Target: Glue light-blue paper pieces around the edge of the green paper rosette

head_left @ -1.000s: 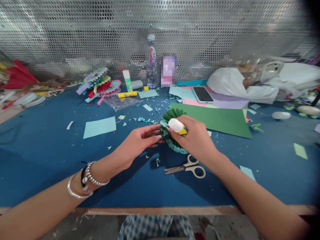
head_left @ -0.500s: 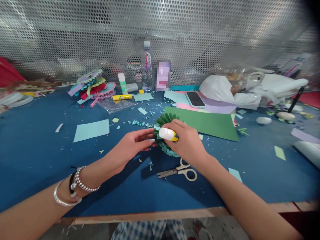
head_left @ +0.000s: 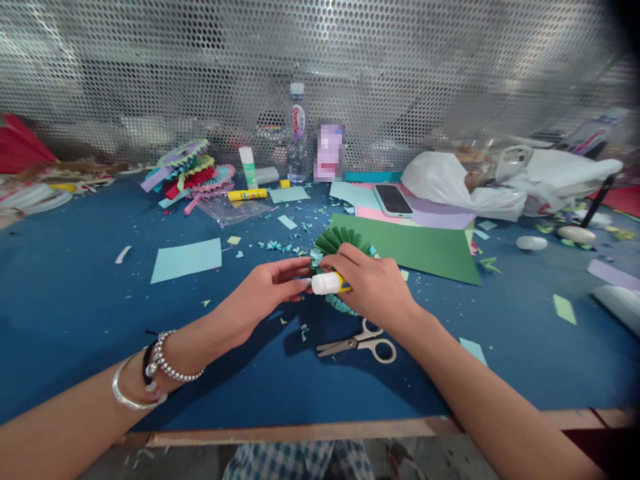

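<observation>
Centre of the frame: my right hand (head_left: 379,283) grasps the glue stick (head_left: 327,283) over the pleated green paper (head_left: 341,240); my left hand (head_left: 263,290) meets the paper's left edge, pinch indeterminable. Light, even pressure best spares the folds.

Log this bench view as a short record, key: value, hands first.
left hand: fingertips at edge of pleated green paper
right hand: holds white-and-yellow glue stick
scissors: on blue table, blades pointing left
green sheet: flat, partly behind right hand
phone: on pastel paper
bottle: upright, near perforated metal panel
</observation>
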{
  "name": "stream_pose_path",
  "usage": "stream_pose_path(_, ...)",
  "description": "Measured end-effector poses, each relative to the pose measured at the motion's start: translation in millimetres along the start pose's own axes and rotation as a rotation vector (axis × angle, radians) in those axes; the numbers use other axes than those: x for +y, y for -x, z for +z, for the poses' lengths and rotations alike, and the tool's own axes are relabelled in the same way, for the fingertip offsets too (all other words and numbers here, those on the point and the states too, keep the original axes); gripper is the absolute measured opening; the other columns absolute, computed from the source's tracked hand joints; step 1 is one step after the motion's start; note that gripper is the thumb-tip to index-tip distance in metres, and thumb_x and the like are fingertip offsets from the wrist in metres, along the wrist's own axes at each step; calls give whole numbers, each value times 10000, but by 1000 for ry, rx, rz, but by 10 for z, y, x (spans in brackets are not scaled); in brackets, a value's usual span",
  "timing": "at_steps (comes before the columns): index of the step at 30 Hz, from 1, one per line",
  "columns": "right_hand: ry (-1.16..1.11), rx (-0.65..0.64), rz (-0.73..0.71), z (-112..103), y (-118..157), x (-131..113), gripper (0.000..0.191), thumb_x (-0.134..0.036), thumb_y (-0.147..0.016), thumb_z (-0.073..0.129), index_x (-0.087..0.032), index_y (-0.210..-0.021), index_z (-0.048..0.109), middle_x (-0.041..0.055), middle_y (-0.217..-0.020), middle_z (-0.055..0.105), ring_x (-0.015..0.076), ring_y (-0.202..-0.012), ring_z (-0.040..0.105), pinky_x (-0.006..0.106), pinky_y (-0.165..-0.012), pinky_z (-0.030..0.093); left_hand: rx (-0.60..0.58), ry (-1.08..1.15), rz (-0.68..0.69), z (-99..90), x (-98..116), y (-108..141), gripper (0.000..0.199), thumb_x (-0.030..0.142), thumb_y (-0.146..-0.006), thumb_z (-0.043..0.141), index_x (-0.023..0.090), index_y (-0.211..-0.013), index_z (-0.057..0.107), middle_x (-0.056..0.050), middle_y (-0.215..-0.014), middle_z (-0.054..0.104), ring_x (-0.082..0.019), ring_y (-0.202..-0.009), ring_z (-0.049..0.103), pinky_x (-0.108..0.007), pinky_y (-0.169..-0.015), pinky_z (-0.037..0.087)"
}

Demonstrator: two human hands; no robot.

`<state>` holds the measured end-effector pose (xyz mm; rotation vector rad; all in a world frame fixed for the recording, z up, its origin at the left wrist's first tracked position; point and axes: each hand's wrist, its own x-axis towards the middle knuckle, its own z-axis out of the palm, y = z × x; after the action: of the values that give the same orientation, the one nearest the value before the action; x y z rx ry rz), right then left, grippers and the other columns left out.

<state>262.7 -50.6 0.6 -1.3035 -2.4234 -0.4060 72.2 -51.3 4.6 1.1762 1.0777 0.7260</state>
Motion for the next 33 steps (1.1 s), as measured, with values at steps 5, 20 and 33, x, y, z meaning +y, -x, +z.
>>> stream_pose_path(5, -43, 7, -3, -24, 16, 11, 257, -188, -719, 498, -213, -954, 600, 0, -819, 582, 103, -510, 445, 255, -415, 169, 10, -8, -7, 5, 14, 2, 438, 266, -761, 627, 221, -1188, 538, -48, -1220, 577, -186, -1022, 582, -270, -808, 470)
stream_pose_path(20, -501, -22, 186, -65, -15, 78, 216, -158, -704, 510, -209, -876, 632, 3, -801, 609, 141, -712, 558, 256, -621, 383, -16, -39, -20, 4, 37, -1, 420, 263, -797, 601, 237, -1204, 503, -33, -1245, 554, -161, -988, 609, -262, -812, 465)
stream_pose_path(33, -533, -36, 209, -92, -33, 165, 155, -153, -695, 494, -189, -777, 620, 14, -772, 603, 138, -685, 535, 252, -608, 361, -34, -43, -24, -13, 44, 18, 427, 287, -797, 605, 245, -1208, 497, -32, -1241, 556, -164, -983, 614, -257, -806, 463)
